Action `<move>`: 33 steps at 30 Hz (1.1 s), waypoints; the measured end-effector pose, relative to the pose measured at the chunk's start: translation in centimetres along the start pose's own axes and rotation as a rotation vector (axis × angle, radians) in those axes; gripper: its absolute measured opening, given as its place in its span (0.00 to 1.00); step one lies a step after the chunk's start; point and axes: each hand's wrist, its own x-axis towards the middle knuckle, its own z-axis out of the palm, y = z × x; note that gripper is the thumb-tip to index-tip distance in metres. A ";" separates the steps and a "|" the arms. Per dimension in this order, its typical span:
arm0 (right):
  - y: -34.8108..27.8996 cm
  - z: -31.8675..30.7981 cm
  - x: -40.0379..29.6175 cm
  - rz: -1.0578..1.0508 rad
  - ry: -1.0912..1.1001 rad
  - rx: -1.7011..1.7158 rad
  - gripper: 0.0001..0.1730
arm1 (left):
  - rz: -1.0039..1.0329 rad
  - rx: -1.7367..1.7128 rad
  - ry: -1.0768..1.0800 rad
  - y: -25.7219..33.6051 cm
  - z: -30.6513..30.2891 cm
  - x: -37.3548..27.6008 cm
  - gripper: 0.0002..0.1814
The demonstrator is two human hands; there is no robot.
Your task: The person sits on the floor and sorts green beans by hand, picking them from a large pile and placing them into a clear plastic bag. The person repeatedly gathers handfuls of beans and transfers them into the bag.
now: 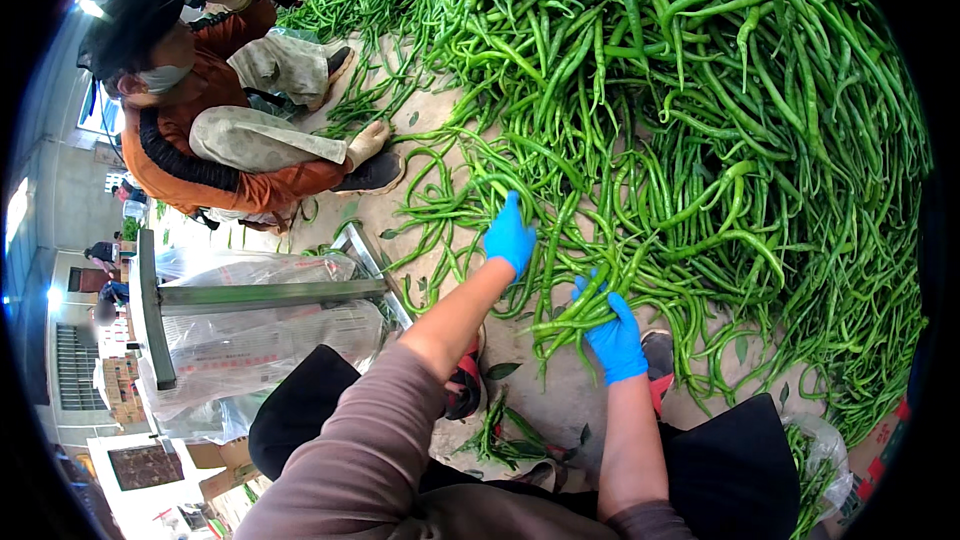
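Note:
A great heap of long green chili peppers fills the floor in front of me, with looser peppers spread along its near edge. My right hand, in a blue glove, is turned up around a small bunch of green peppers. The bunch lies across its palm and fingers, tips pointing left. My left hand, gloved in blue as well, reaches palm-down into the loose peppers at the near edge of the heap. Its index finger points forward beside a pepper; the other fingertips are hidden beneath the hand.
At left, a co-worker squats by the peppers, one gloved hand low, the other raised. A metal frame holding printed plastic bags stands left of me. Between my feet lie a few peppers. A clear bag of peppers sits at right.

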 end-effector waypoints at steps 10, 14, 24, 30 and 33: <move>1.6 -1.0 -0.1 0.198 0.075 -0.157 0.26 | 0.285 -0.310 -0.522 1.1 -4.6 -13.5 0.21; 2.6 -0.7 -0.7 0.263 -0.024 -0.183 0.27 | 0.239 -0.523 -0.471 0.8 -5.9 -12.7 0.14; 5.0 -2.4 -1.1 0.441 0.124 -0.165 0.19 | 0.499 -0.035 -0.701 0.3 -7.8 -15.7 0.14; 8.1 -0.5 -1.4 0.587 -0.070 -0.269 0.24 | 0.368 -0.299 -1.361 -2.8 -10.7 -13.8 0.06; 8.0 0.1 -1.7 0.540 -0.010 -0.330 0.25 | 0.205 -0.201 -1.443 -4.8 -12.1 -7.7 0.10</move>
